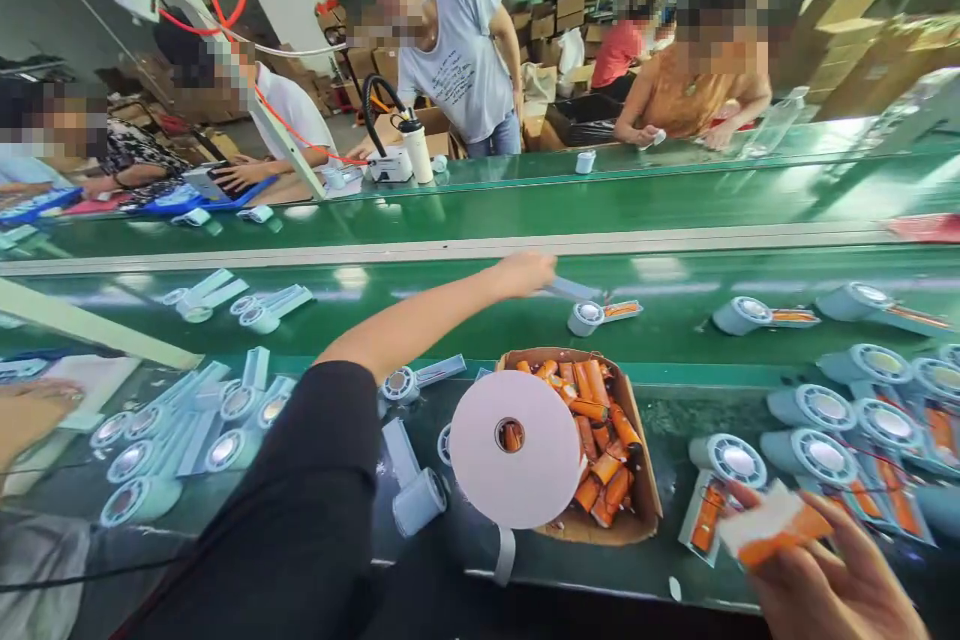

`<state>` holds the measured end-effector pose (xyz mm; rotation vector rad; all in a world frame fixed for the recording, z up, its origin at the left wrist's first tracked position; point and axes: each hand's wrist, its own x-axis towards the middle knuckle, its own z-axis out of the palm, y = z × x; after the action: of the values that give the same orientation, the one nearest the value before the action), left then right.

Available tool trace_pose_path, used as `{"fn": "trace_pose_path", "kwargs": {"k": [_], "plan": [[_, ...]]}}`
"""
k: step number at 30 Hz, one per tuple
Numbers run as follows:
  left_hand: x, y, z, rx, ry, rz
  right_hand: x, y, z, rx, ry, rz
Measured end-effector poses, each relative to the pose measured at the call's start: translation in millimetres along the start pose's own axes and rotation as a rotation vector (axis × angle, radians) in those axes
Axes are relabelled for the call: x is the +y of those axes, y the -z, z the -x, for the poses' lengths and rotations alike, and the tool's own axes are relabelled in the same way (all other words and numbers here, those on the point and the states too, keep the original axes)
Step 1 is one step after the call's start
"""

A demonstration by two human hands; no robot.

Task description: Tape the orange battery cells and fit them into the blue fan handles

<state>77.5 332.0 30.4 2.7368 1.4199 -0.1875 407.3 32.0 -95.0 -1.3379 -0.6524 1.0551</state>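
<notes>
My left hand (pixel 525 272) reaches out over the green conveyor belt (pixel 465 320), fingers closed on the end of a pale blue fan handle (pixel 571 290). Just beside it lies a fan shell with an orange battery (pixel 600 314). My right hand (pixel 817 580) is low at the right, pinching an orange battery wrapped in white tape (pixel 772 526). A cardboard box of orange batteries (pixel 600 440) sits in front of me, partly covered by a white tape roll (pixel 517 448).
Pale blue fan shells lie in groups at the left (pixel 172 430) and right (pixel 840 420) of the bench. More fans (pixel 757 316) ride the belt. Across it, several people work at a second belt. Another person's hand (pixel 30 415) shows at the far left.
</notes>
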Motion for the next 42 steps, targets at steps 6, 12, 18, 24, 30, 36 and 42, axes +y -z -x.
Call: {"fn": "trace_pose_path", "kwargs": {"k": [6,12,18,24,30,36,42], "plan": [[-58,-57.3,60,-0.076,0.003,0.066,-66,-148,-44,-0.387,0.357,0.039],[-65,-75.2,45,-0.141,-0.01,0.204,-54,-262,-106,-0.652,0.531,0.817],[-66,-78.9,36,-0.109,0.031,0.301,-37,-305,-120,-0.744,0.611,1.272],[-56,-87.3,30,-0.061,0.071,0.368,-32,-309,-118,-0.822,0.622,1.603],[-53,-90.1,19,-0.03,0.133,0.433,-32,-317,-114,-0.9,0.581,1.777],[-43,-90.5,17,-0.019,0.192,0.473,-43,-340,-116,-0.977,0.532,1.799],[-38,-67.2,30,0.07,0.314,0.405,-84,-301,-96,-0.772,0.634,1.482]]}}
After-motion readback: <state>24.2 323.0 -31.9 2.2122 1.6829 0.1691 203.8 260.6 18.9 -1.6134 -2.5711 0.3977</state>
